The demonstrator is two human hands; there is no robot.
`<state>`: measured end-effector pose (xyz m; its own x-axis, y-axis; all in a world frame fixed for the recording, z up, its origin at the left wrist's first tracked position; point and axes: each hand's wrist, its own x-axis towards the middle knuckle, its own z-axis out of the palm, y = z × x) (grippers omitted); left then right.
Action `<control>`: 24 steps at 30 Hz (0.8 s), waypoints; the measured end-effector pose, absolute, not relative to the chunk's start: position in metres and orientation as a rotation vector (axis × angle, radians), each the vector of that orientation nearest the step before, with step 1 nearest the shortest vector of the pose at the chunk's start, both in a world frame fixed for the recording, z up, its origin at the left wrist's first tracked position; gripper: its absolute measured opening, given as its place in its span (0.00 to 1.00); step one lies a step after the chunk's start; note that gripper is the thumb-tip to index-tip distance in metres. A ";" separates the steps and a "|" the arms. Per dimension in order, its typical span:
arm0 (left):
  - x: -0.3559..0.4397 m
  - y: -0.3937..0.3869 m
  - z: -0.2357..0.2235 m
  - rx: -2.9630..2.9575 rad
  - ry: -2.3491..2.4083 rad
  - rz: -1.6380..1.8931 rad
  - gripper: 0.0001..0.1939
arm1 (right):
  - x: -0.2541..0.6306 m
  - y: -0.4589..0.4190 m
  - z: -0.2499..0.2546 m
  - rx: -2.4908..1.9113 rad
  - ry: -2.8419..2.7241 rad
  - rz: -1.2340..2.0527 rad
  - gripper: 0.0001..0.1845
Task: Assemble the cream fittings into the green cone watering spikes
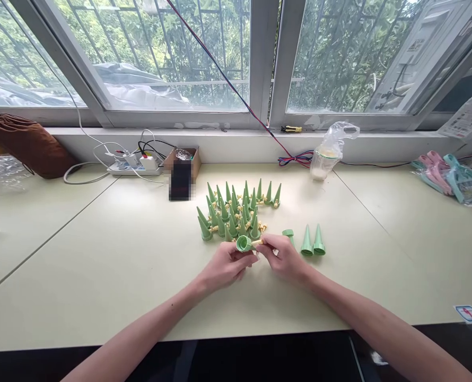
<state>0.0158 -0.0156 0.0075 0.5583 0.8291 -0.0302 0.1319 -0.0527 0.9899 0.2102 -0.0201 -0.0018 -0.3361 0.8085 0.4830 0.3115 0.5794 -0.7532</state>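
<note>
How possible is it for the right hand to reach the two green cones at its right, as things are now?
Probably yes: the two green cones stand close beside the right hand, and nothing seems to block their near side. However, that hand pinches a yellow piece.

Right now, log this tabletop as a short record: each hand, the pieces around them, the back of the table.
Left hand: grips a hollow green piece, round opening toward the camera
Right hand: pinches a small yellow piece beside it
Beyond hands: cluster of green cones, yellow parts among them
Right of hands: two upright cones
Back of table: power strip, small box, clear plastic bag
</note>
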 end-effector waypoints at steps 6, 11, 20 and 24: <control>0.004 -0.007 0.015 1.137 0.538 0.462 0.21 | 0.212 -0.019 -0.002 -0.857 -1.891 0.617 0.18; 0.002 -0.001 0.009 0.878 0.462 0.380 0.36 | 0.213 -0.021 0.001 -0.834 -1.908 0.676 0.18; 0.005 -0.006 0.011 0.841 0.513 0.465 0.28 | 0.212 -0.020 0.001 -0.816 -1.915 0.656 0.20; 0.004 -0.006 0.010 0.875 0.530 0.487 0.28 | 0.212 -0.021 -0.001 -0.843 -1.916 0.670 0.21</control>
